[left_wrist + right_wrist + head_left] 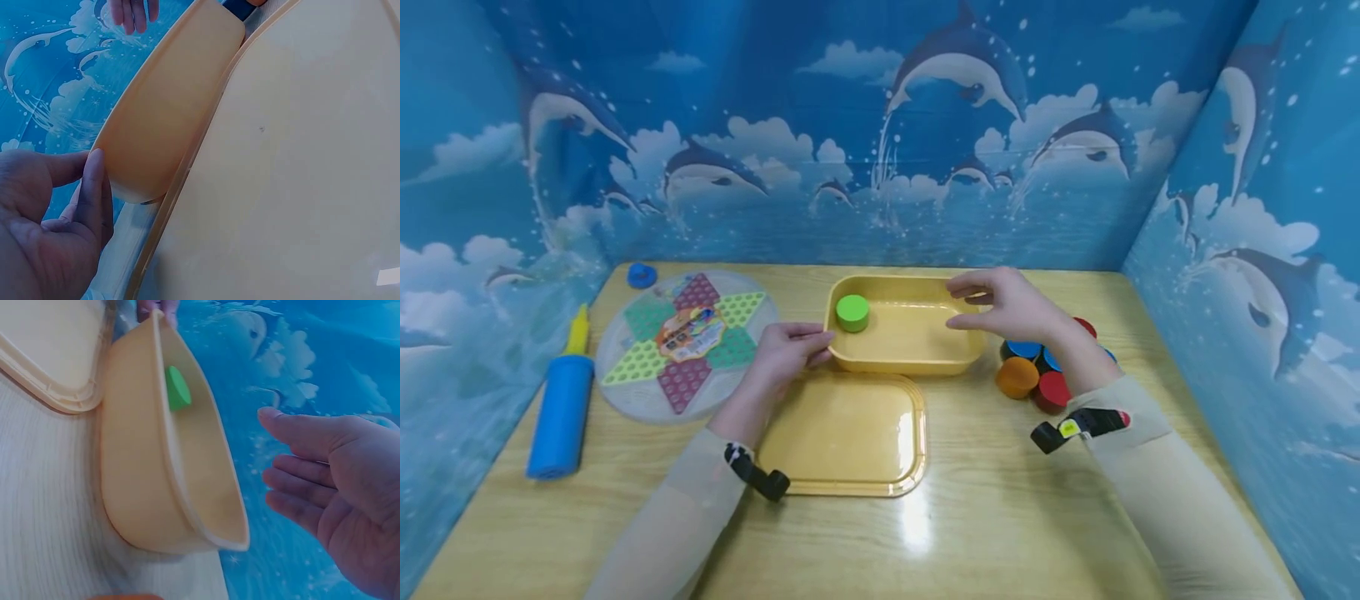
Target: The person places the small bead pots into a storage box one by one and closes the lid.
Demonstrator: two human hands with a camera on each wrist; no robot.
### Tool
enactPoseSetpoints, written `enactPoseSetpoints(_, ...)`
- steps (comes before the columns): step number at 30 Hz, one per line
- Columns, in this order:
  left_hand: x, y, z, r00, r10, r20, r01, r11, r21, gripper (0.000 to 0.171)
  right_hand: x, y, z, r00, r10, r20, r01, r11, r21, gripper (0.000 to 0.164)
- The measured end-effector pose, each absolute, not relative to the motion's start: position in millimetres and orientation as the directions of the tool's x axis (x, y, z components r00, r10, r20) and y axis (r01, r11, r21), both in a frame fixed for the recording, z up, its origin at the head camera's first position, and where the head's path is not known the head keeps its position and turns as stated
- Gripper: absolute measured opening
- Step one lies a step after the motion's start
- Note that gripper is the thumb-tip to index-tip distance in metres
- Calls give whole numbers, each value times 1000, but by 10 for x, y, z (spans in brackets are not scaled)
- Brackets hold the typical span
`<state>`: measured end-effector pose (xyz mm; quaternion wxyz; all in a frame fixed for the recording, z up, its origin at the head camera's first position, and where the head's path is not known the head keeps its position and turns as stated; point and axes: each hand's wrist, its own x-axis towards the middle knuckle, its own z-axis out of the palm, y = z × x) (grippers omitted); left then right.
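Note:
A yellow plastic box (pixel 910 365) stands at the back middle of the table with a green round block (pixel 852 313) inside its left end. At the box's left end, my left hand (pixel 786 350) pinches the rim between thumb and fingers, as the left wrist view also shows. Over the right end of the box hovers my right hand (pixel 1000 304), its fingers loosely bent and nothing between them. In the right wrist view this right hand (pixel 350 481) is apart from the box wall. In front of the box lies a yellow lid (pixel 842 433), flat on the table.
Right of the box sit several round blocks, among them an orange one (pixel 1017 378) and a red one (pixel 1052 392). To the left lie a star-patterned round game board (pixel 647 392), a blue pump (pixel 561 417) and a small blue piece (pixel 642 276). Dolphin-print curtains (pixel 865 225) border the table.

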<state>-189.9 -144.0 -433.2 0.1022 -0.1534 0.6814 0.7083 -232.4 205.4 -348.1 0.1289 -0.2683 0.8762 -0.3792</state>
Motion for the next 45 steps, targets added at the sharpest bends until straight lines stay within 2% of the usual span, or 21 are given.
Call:
enactPoseSetpoints(9,-1909,-1452,-4356,-932,-64,-356,-353,-46,934,40,-2191,2386,-3435,-897,-443,0,-313,633,-708,57)
enactPoseSetpoints(21,-1902,-1470,-4358,-928,-64,-367,-364,-46,930,40,-1894,2714,-3477,-944,-328,28,-249,653,-715,59)
enactPoseSetpoints(33,-1919,-1450,-4347,-926,-51,-374,-372,-46,927,40,-1526,3011,-3766,-978,-208,21,-155,654,-741,62)
enactPoseSetpoints(45,-1916,-1456,-4342,-921,-47,-387,-386,-37,922,38,-1227,3168,-4052,-989,-145,22,-119,702,-702,63)
